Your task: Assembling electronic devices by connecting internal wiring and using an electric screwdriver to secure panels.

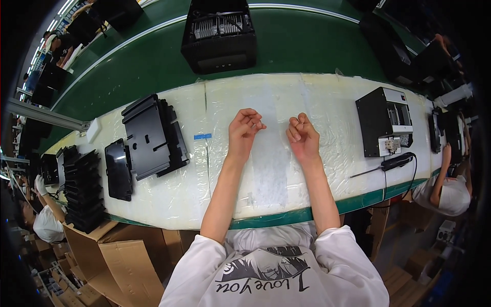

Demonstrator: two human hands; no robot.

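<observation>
Left hand point(244, 128) — fingers loosely curled, released, nothing in their grasp; right hand point(305, 135) — fingers half-curled, likewise released, apart from the left ones; blue strip point(202, 136), near, left of the left fingers; large black panel point(148, 135), farther left, smaller black panel point(118, 169) beside it; stack of black parts point(83, 189), leftmost; black-and-silver boxy unit point(376, 123), well right of the right fingers; corded screwdriver point(396, 161), right of those fingers, nearer the body; large black housing point(220, 64), ahead of the left fingers

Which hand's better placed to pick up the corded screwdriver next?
Right, likely: the right hand is nearer the screwdriver, which lies on that side; the left hand would have to reach across.
</observation>
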